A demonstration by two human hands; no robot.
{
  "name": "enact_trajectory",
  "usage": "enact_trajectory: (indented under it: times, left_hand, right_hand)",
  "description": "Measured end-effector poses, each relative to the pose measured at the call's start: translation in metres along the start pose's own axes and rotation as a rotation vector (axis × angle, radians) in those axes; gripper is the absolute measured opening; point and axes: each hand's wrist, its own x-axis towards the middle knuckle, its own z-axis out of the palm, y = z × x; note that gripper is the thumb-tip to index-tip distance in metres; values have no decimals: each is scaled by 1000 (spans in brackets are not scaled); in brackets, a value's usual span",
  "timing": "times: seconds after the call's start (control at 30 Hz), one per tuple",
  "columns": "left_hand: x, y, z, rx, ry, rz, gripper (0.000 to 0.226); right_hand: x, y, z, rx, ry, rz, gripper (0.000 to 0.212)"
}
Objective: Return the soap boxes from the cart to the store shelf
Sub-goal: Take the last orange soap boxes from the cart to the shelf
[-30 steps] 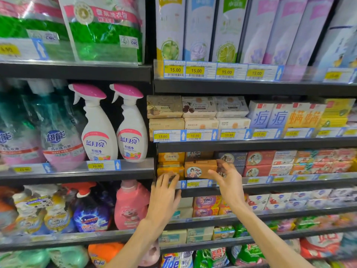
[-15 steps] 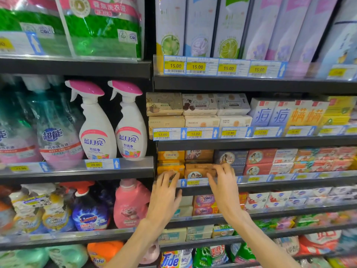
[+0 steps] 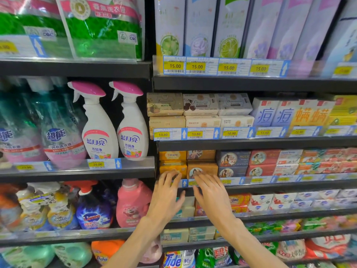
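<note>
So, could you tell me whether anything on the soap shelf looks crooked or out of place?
Nothing stands out. The brown soap box sits squarely in the row beside the yellow soap boxes and the dark blue boxes. The left hand and right hand have open fingers at the shelf's price rail.

Brown soap box (image 3: 202,169) flat on shelf (image 3: 270,187), front row.

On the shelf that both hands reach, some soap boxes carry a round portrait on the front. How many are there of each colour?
Brown boxes: 2
Dark blue boxes: 2
Red boxes: 2
Total: 6
</note>
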Motion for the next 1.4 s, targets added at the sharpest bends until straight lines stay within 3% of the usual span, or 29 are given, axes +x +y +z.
enact_trajectory:
  times: [0.23,0.53,1.4]
  left_hand:
    - [-1,4,-2,64,31,-1,50]
    - [7,12,7,117,66,35,45]
    - [-11,16,-6,114,52,-32,55]
  right_hand:
    - [-3,3,-7,-12,73,34,31]
    - [8,6,-13,-4,61,25,39]
    - [1,28,-15,127,94,-33,34]
